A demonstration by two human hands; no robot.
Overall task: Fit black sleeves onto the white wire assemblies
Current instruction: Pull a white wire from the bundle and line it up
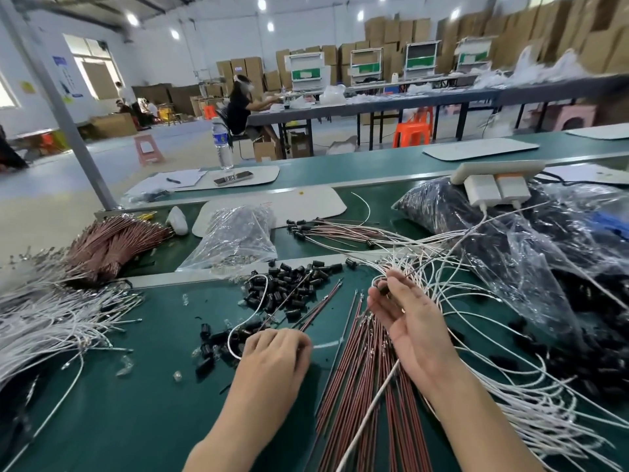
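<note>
On the green bench mat (136,403), the right hand (408,321) is raised, thumb and fingertips closed in a pinch on one black sleeve (384,288) at the end of a wire. The left hand (274,350) lies knuckles-up with fingers curled, apparently gripping a looped white wire (235,332), though the contact itself is hidden. Loose sleeves (289,284) lie heaped just beyond the left hand. The white wire assemblies spread in a left heap (51,321) and a right spray (476,301), with brown wires (357,386) between the forearms. The sleeves look light, small and prone to roll, so each is probably best pinched across its barrel. The wires look thin, springy and easily tangled, and a hold close behind the tip should keep the end from buckling. A small clear bag (238,233) slumps behind the sleeves, holding dark pieces that cannot be identified. The large clear bags (510,240) at right hold masses of black pieces, probably more sleeves.
</note>
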